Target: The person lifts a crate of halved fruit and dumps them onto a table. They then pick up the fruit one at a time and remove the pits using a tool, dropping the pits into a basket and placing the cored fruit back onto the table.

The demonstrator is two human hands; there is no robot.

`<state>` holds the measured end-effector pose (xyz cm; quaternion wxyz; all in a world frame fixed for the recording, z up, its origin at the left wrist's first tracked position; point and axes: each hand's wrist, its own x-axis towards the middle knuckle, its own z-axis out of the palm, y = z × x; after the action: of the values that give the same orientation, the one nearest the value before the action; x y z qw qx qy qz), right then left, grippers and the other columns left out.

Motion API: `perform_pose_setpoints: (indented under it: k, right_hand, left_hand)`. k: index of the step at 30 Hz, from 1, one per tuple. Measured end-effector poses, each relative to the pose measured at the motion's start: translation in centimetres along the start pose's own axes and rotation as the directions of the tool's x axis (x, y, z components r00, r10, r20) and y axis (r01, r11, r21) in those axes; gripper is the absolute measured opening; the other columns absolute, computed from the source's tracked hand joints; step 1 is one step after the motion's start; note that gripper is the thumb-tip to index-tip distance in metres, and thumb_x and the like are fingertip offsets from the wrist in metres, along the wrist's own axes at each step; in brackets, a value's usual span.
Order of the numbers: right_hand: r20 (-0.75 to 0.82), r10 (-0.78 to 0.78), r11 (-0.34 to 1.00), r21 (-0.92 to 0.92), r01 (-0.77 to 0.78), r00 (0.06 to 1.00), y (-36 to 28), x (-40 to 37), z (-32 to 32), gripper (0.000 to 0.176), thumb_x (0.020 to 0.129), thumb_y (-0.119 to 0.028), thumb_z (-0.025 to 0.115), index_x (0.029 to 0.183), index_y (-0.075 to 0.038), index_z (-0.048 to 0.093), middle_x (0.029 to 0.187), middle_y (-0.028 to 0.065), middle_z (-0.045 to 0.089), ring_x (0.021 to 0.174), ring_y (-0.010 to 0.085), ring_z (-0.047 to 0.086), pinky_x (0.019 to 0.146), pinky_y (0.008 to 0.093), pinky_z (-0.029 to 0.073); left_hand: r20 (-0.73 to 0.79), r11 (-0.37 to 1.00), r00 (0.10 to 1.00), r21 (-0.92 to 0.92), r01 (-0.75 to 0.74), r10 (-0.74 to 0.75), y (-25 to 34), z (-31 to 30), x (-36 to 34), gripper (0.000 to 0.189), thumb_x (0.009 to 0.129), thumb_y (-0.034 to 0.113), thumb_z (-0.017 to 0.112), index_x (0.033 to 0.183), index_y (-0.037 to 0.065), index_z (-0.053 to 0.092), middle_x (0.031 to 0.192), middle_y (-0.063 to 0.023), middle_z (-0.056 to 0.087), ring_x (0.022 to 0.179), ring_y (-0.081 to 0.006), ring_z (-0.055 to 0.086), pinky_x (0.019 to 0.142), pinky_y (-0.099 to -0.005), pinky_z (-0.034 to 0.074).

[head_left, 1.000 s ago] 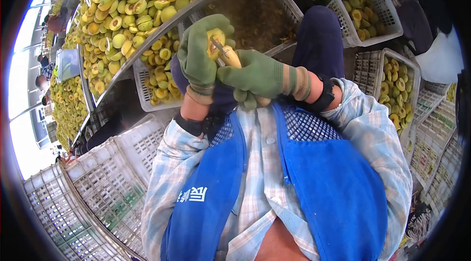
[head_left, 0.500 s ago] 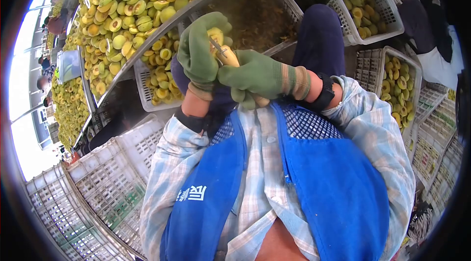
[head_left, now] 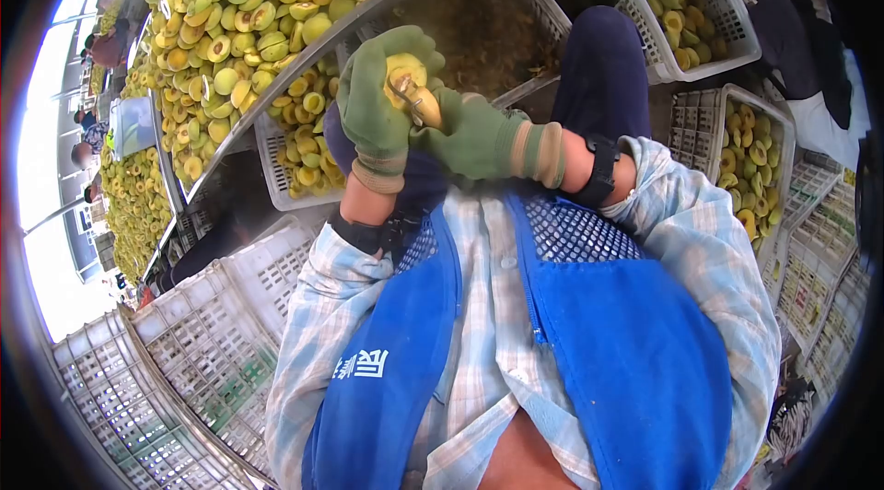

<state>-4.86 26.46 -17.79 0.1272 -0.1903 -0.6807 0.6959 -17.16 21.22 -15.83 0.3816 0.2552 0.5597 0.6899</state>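
My left hand [head_left: 376, 108], in a green glove with a striped cuff, is wrapped round a cut yellow fruit [head_left: 402, 71] with its flesh facing up. My right hand [head_left: 470, 138], gloved the same way, grips a small tool [head_left: 425, 109] with a light wooden handle. The tool's thin metal tip sits against the cut face of the fruit. Both hands are close together above my lap, and the right fingers are partly hidden under the glove's back.
A sloping metal-edged table [head_left: 322, 48] piled with halved fruit rises ahead on the left. Below it stands a fruit crate [head_left: 276, 163]. More fruit crates [head_left: 718, 66] are at the right, a dark-bottomed bin [head_left: 488, 25] ahead, stacked crates [head_left: 203, 333] at lower left. People are at both edges.
The left hand has turned so the fruit's cut face shows more. The right hand has rotated and shifted slightly, and the handle's lower end is no longer visible.
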Motion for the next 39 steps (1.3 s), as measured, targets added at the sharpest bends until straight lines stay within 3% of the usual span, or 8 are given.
perform_pose_setpoints:
  k: [5,10,14,17,22,29,33,39]
  right_hand:
    - [0.332,0.466,0.850,0.090,-0.519,0.820,-4.8,-0.1,-2.8,0.033,0.089,-0.026,0.054,0.113,-0.004,0.047,0.067,0.0068,0.060,0.048,0.0180,0.061,0.035,0.0288,0.046]
    - [0.455,0.412,0.816,0.202,-0.542,0.789,-4.5,-0.6,-3.5,0.030,0.089,-0.027,0.054,0.107,-0.004,0.048,0.066,0.0076,0.060,0.048,0.0167,0.061,0.036,0.0280,0.046]
    - [0.336,0.487,0.860,-0.023,-0.510,0.806,-4.4,-0.1,-3.0,0.026,0.088,-0.026,0.054,0.098,-0.002,0.052,0.065,0.0080,0.060,0.046,0.0155,0.060,0.035,0.0265,0.045]
    - [0.399,0.415,0.869,0.092,-0.487,0.817,-4.2,-0.3,-3.4,0.027,0.087,-0.026,0.056,0.093,0.000,0.054,0.064,0.0069,0.059,0.045,0.0157,0.059,0.034,0.0268,0.045]
    - [0.516,0.356,0.703,0.401,-0.587,0.779,-4.3,-1.0,-3.0,0.025,0.087,-0.024,0.057,0.094,0.000,0.055,0.061,0.0044,0.056,0.041,0.0134,0.053,0.032,0.0255,0.041]
    - [0.640,0.251,0.449,0.588,-0.673,0.726,-3.8,-0.8,-3.5,0.026,0.087,-0.025,0.059,0.093,0.000,0.057,0.061,0.0037,0.054,0.040,0.0116,0.051,0.033,0.0249,0.038]
    - [0.485,0.367,0.717,0.397,-0.573,0.794,-4.1,-0.9,-3.1,0.028,0.088,-0.027,0.058,0.093,0.001,0.057,0.062,0.0035,0.056,0.041,0.0121,0.053,0.034,0.0253,0.040]
    - [0.271,0.499,0.831,0.122,-0.543,0.823,-4.2,-0.3,-2.8,0.037,0.088,-0.033,0.059,0.100,0.001,0.054,0.066,0.0059,0.060,0.046,0.0143,0.058,0.039,0.0282,0.046]
  left_hand:
    - [-0.009,0.998,0.999,0.050,0.049,-0.049,0.4,0.1,0.2,0.050,0.100,0.036,0.041,0.113,-0.009,0.058,0.099,-0.0209,0.066,0.085,-0.0299,0.067,0.076,-0.0369,0.057]
    - [0.001,0.999,1.000,0.055,0.001,-0.001,-0.1,0.1,-0.1,0.051,0.099,0.036,0.042,0.113,-0.010,0.058,0.098,-0.0206,0.066,0.082,-0.0296,0.067,0.076,-0.0379,0.057]
    - [0.070,0.953,0.960,-0.124,0.277,-0.270,0.1,-0.6,0.1,0.051,0.098,0.038,0.044,0.112,-0.009,0.058,0.097,-0.0198,0.066,0.082,-0.0283,0.067,0.076,-0.0379,0.058]
    - [0.072,0.957,0.958,-0.064,0.283,-0.278,0.3,-0.6,0.2,0.052,0.097,0.040,0.045,0.114,-0.008,0.058,0.099,-0.0195,0.066,0.083,-0.0277,0.067,0.075,-0.0378,0.058]
    - [0.122,0.999,0.992,-0.038,0.012,-0.007,-0.4,-0.7,0.2,0.053,0.097,0.042,0.045,0.117,-0.005,0.057,0.102,-0.0180,0.066,0.086,-0.0276,0.067,0.074,-0.0375,0.058]
    - [0.136,0.964,0.974,-0.169,0.205,-0.183,0.4,-0.2,0.5,0.052,0.096,0.044,0.047,0.117,-0.003,0.058,0.101,-0.0164,0.066,0.086,-0.0276,0.067,0.069,-0.0363,0.058]
    - [0.124,0.939,0.961,-0.216,0.269,-0.247,-0.6,-0.2,1.1,0.050,0.095,0.041,0.051,0.116,-0.003,0.058,0.100,-0.0166,0.066,0.084,-0.0276,0.067,0.066,-0.0357,0.058]
    - [0.036,0.967,0.977,-0.140,0.213,-0.210,-1.4,0.7,1.7,0.048,0.094,0.039,0.054,0.114,-0.005,0.059,0.098,-0.0168,0.066,0.082,-0.0276,0.068,0.065,-0.0341,0.059]
